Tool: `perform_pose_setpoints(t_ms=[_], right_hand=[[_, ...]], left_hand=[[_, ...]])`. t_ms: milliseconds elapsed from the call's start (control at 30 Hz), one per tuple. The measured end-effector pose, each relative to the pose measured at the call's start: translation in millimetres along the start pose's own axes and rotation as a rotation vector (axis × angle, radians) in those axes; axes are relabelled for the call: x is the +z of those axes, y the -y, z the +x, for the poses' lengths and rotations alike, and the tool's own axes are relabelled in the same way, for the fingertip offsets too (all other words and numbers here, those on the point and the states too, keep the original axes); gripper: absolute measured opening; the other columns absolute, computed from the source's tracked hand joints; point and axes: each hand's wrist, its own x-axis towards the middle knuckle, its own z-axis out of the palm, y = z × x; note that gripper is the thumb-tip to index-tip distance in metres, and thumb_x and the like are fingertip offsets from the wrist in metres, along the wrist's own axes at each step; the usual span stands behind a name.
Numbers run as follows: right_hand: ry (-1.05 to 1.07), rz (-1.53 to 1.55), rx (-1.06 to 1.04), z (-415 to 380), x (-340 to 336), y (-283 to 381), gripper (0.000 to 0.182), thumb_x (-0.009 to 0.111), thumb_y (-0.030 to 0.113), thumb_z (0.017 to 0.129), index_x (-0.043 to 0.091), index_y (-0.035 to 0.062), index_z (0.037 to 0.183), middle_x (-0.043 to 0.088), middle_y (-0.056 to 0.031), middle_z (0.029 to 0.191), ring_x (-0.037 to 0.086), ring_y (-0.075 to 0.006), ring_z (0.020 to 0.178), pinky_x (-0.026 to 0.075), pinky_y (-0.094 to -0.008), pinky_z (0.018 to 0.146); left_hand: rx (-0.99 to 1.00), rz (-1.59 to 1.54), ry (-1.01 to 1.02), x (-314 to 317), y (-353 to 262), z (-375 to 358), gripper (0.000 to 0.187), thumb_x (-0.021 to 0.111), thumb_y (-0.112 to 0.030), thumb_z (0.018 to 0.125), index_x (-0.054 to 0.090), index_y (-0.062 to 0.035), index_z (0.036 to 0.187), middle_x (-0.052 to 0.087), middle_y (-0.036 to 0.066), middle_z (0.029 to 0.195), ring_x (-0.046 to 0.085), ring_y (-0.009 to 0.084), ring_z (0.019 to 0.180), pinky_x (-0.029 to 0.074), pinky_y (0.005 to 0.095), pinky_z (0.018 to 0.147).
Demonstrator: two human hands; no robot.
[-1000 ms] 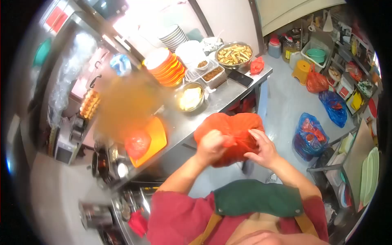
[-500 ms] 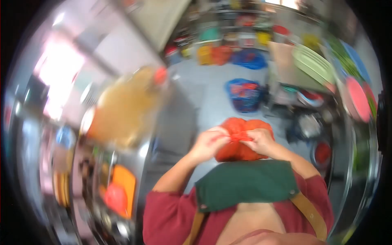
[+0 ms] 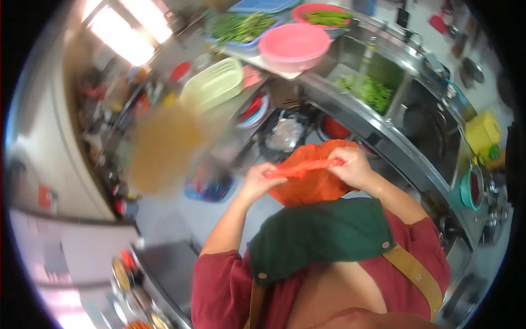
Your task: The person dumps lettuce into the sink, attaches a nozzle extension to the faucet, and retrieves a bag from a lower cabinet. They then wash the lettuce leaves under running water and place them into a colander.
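Note:
A red-orange plastic bag (image 3: 313, 189) hangs in front of the green apron (image 3: 318, 233). Its top edge is pulled into a twisted strip stretched between my two hands. My left hand (image 3: 260, 182) is closed on one end of that strip. At the other end, my right hand (image 3: 352, 168) grips the plastic with its fingers curled round it. The bag bulges below the strip, and what it holds is hidden.
Leafy greens lie in the steel sink (image 3: 397, 98) at upper right. A pink basin (image 3: 294, 46), a pale green basket (image 3: 212, 85) and a tray of greens (image 3: 241, 27) stand beyond. A black-lined bin (image 3: 282, 134) is ahead; a blue bag (image 3: 208, 186) sits on the floor.
My view has swung right, bringing the sink into sight. The bag has come along in both hands, and its gathered top is now stretched wider as my hands have moved apart.

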Motion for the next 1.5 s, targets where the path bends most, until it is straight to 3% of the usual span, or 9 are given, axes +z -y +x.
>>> perform_pose_setpoints(t_ms=[333, 500, 567, 633, 833, 1000, 1100, 1233, 1500], right_hand=[[-0.768, 0.281, 0.339, 21.5, -135.4, -126.3, 0.007, 0.052, 0.006, 0.085, 0.055, 0.0002, 0.084, 0.055, 0.0005, 0.078, 0.048, -0.0047, 0.071, 0.041, -0.0204, 0.066], [-1.0, 0.802, 0.426, 71.2, -121.7, -196.2, 0.013, 0.047, 0.01, 0.089, 0.055, 0.0011, 0.095, 0.058, -0.002, 0.087, 0.053, -0.0077, 0.077, 0.043, -0.0229, 0.072], [-1.033, 0.754, 0.529, 74.2, -112.4, -241.0, 0.018, 0.047, 0.012, 0.09, 0.054, 0.0006, 0.102, 0.059, -0.0043, 0.094, 0.054, -0.01, 0.083, 0.044, -0.025, 0.076], [-1.066, 0.653, 0.614, 79.7, -111.2, -255.0, 0.02, 0.045, 0.013, 0.091, 0.053, -0.0002, 0.104, 0.059, -0.0051, 0.094, 0.054, -0.0111, 0.084, 0.044, -0.0255, 0.076], [-1.063, 0.392, 0.641, 57.8, -131.2, -264.7, 0.033, 0.045, 0.015, 0.09, 0.041, 0.0016, 0.12, 0.05, -0.0108, 0.114, 0.048, -0.0175, 0.103, 0.039, -0.0288, 0.088], [-0.451, -0.474, 0.631, -1.3, -104.1, -271.6, 0.102, 0.08, 0.025, 0.058, 0.016, 0.0043, 0.136, 0.027, -0.02, 0.135, 0.031, -0.0325, 0.124, 0.027, -0.0432, 0.101], [-0.582, -0.508, 0.721, -13.7, -87.4, -293.1, 0.107, 0.082, 0.022, 0.055, 0.015, 0.0037, 0.137, 0.023, -0.0212, 0.137, 0.027, -0.0349, 0.126, 0.024, -0.043, 0.103], [-0.774, -0.173, 0.609, -11.1, -90.5, -315.6, 0.097, 0.077, 0.014, 0.062, 0.016, 0.0028, 0.136, 0.024, -0.0189, 0.138, 0.027, -0.0304, 0.127, 0.024, -0.0389, 0.103], [-0.78, 0.263, 0.564, 72.8, -167.2, -287.4, 0.064, 0.054, -0.008, 0.075, 0.03, 0.0017, 0.133, 0.047, -0.0133, 0.124, 0.049, -0.0184, 0.108, 0.04, -0.0292, 0.09]], left_hand=[[0.16, -0.967, -0.199, 32.3, -146.6, 254.2, 0.019, 0.047, -0.019, 0.091, 0.046, -0.0064, 0.106, 0.055, 0.005, 0.094, 0.057, 0.0182, 0.083, 0.049, 0.0349, 0.073], [0.225, -0.905, -0.083, 81.5, -41.9, 367.2, 0.051, 0.052, -0.03, 0.088, 0.028, -0.0041, 0.125, 0.05, 0.012, 0.112, 0.052, 0.0192, 0.098, 0.043, 0.0339, 0.085], [-0.135, -0.402, 0.165, 117.4, 56.4, 394.5, 0.063, 0.046, -0.038, 0.088, 0.018, 0.0, 0.131, 0.034, 0.013, 0.13, 0.042, 0.0225, 0.115, 0.036, 0.0325, 0.094], [-0.707, -0.436, 0.461, 128.3, 13.9, 358.7, 0.078, 0.033, -0.059, 0.085, 0.008, -0.0083, 0.138, 0.013, 0.013, 0.143, 0.035, 0.0274, 0.123, 0.028, 0.0463, 0.098], [-0.645, -0.935, 0.659, 169.1, 90.6, 396.5, 0.063, 0.051, -0.043, 0.085, 0.019, -0.0142, 0.132, 0.04, 0.013, 0.126, 0.051, 0.0314, 0.105, 0.046, 0.0453, 0.083], [-0.834, -0.981, 0.557, 158.9, 57.0, 390.2, 0.069, 0.063, -0.023, 0.079, 0.02, -0.0135, 0.132, 0.043, 0.013, 0.121, 0.053, 0.0301, 0.101, 0.047, 0.0451, 0.081], [-0.65, -0.75, 0.664, 157.5, 69.5, 389.7, 0.067, 0.067, -0.011, 0.074, 0.028, -0.0123, 0.128, 0.043, 0.013, 0.122, 0.053, 0.0273, 0.101, 0.048, 0.0418, 0.081], [0.244, 0.09, 0.436, 156.5, 56.7, 388.3, 0.047, 0.065, -0.005, 0.073, 0.044, -0.009, 0.115, 0.049, 0.012, 0.116, 0.053, 0.0233, 0.099, 0.047, 0.0353, 0.081], [-0.397, -0.541, 0.276, 163.2, 33.5, 404.8, 0.017, 0.054, -0.016, 0.087, 0.051, -0.002, 0.095, 0.056, 0.008, 0.096, 0.056, 0.0162, 0.09, 0.045, 0.0289, 0.079]])
